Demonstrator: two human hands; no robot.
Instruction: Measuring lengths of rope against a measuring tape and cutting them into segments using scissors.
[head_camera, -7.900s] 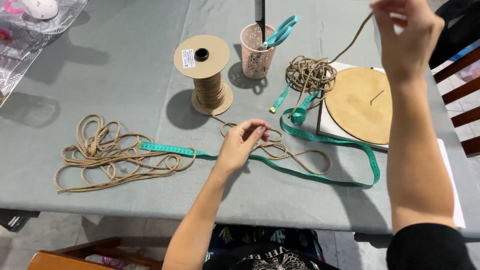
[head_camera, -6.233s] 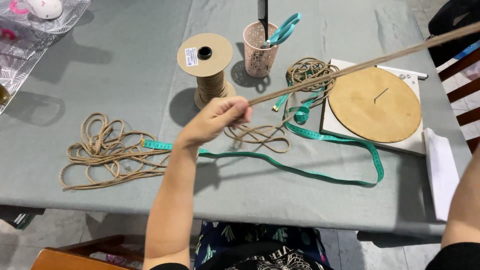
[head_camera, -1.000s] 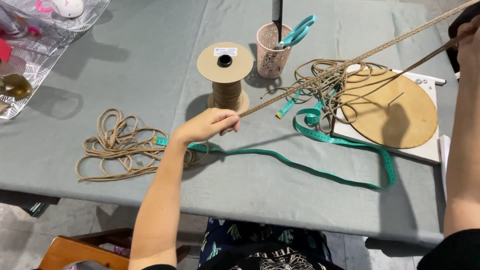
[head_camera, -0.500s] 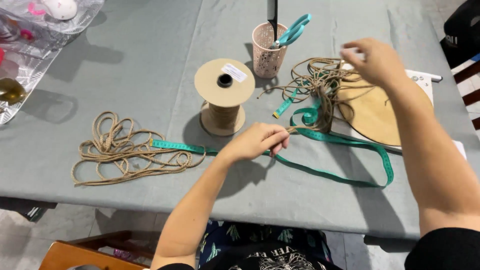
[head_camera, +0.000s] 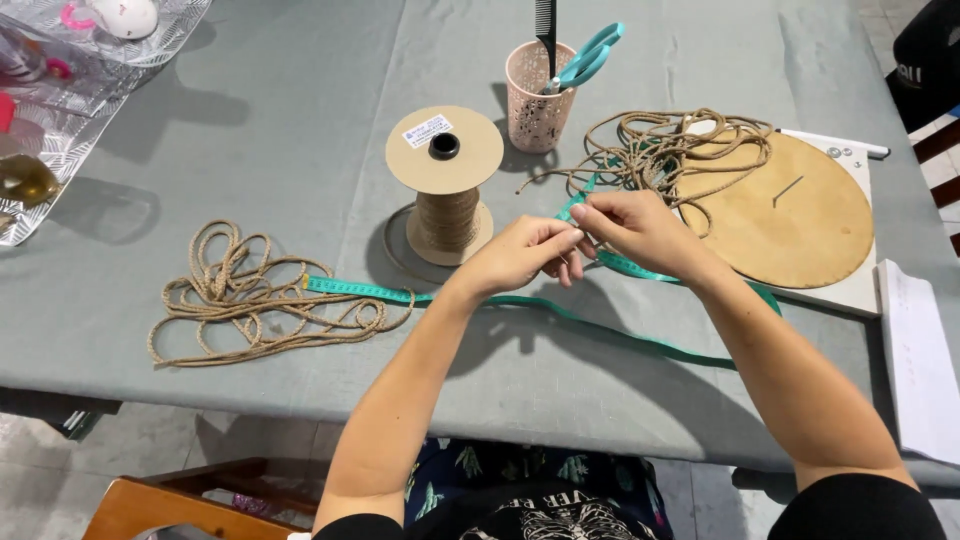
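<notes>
My left hand (head_camera: 520, 255) and my right hand (head_camera: 632, 228) meet fingertip to fingertip above the grey tablecloth (head_camera: 300, 110), pinching a thin tan cord between them. That cord runs back to a loose tangle of cord (head_camera: 668, 150) lying partly on a round wooden disc (head_camera: 790, 215). A teal measuring tape (head_camera: 370, 292) lies stretched across the table under both hands. A spool of tan cord (head_camera: 445, 190) stands upright just left of my left hand.
A second pile of tan cord (head_camera: 255, 300) lies at the left. A pink cup (head_camera: 537, 95) holds teal scissors and a black comb. Clear plastic packaging (head_camera: 70, 90) sits far left, white paper (head_camera: 920, 360) at the right edge, a wooden chair (head_camera: 190, 495) below.
My right hand has come down from the disc to meet my left hand. The left hand has lifted slightly off the table and both now pinch the cord together.
</notes>
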